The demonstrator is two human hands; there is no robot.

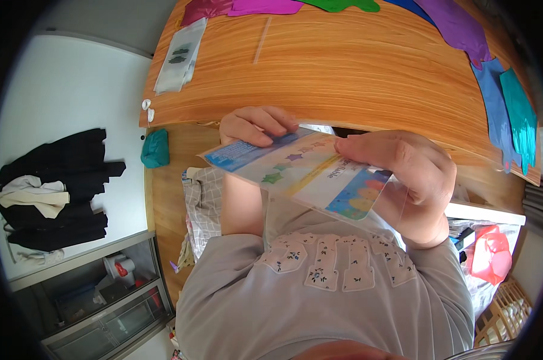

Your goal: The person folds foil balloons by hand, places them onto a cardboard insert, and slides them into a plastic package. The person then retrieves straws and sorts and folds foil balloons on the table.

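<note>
The left hand [253, 127] curls its fingers over the upper-left edge of a printed packet [301, 171], its forearm rising from below. The right hand [416, 165], knuckles bent, grips the packet's right side. The packet slants between both hands, above the shirt [337, 306]; the table [343, 78] lies beyond them.
</note>
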